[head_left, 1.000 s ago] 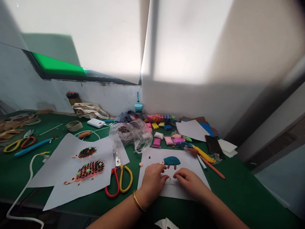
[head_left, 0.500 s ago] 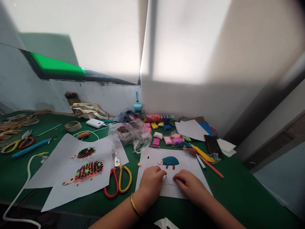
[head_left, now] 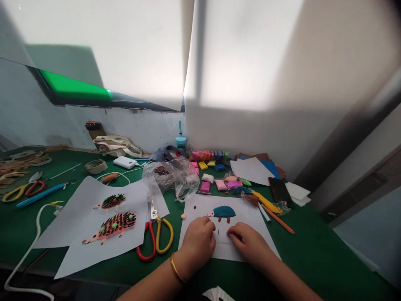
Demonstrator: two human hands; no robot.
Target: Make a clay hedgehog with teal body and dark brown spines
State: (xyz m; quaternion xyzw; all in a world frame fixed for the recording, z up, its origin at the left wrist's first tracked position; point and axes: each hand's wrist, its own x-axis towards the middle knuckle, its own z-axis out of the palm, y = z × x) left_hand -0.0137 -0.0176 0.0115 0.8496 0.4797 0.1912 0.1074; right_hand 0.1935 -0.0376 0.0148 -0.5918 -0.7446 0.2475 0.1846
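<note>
A sheet of white paper [head_left: 200, 205] lies before me with a blue clay hedgehog [head_left: 223, 211] on it, with a pale snout and brown legs. My left hand [head_left: 199, 240] rests on the paper's left part below the snout, fingers curled in; what they hold, if anything, is hidden. A thin dark sliver [head_left: 218, 232] sits on the paper between my hands, just off the left fingers. Thumb and fingertips of my right hand [head_left: 249, 241] are pinched together right of the sliver, their contents too small to make out. A black clay bit [head_left: 194, 207] and a pale clay ball [head_left: 183, 216] lie at the upper left.
Red and yellow-handled scissors [head_left: 156, 234] lie left of the paper. Beyond them are sheets with finished spiky hedgehogs [head_left: 117, 225]. Clay packets [head_left: 205, 187], a crumpled plastic bag [head_left: 175, 173], a dark phone-like slab [head_left: 280, 192] and pens [head_left: 278, 219] surround the paper's far and right sides.
My left fingertips have curled back from the dark sliver, which now shows apart from them on the paper. My right hand has hardly moved.
</note>
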